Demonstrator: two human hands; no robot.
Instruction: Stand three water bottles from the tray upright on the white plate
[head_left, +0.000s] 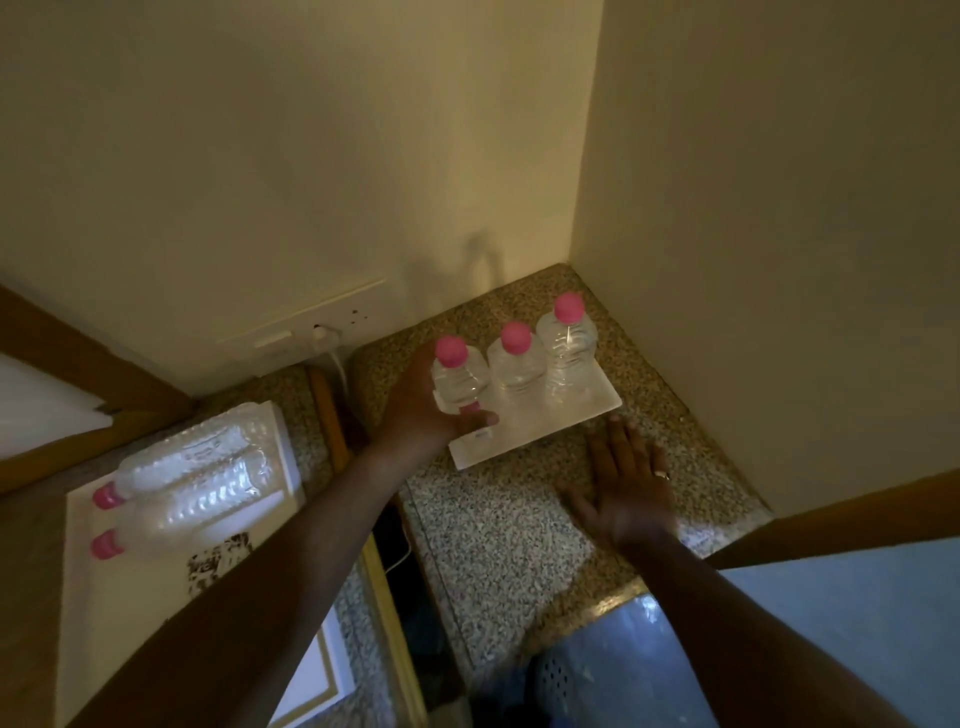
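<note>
Three clear water bottles with pink caps stand upright in a row on the white plate (597, 402) in the counter's corner. My left hand (415, 410) is wrapped around the leftmost bottle (457, 382), at the plate's left end. The middle bottle (517, 364) and the right bottle (566, 345) stand free. My right hand (626, 483) lies flat on the granite counter just in front of the plate, fingers spread, holding nothing. On the white tray (83, 561) at the left lie two more bottles (197, 483) on their sides, pink caps toward me.
Walls close the corner behind and to the right of the plate. A wall socket with a white plug and cable (324, 335) sits left of the plate. A dark gap (395, 535) splits the two speckled counters. A wooden ledge (841, 514) runs at the right.
</note>
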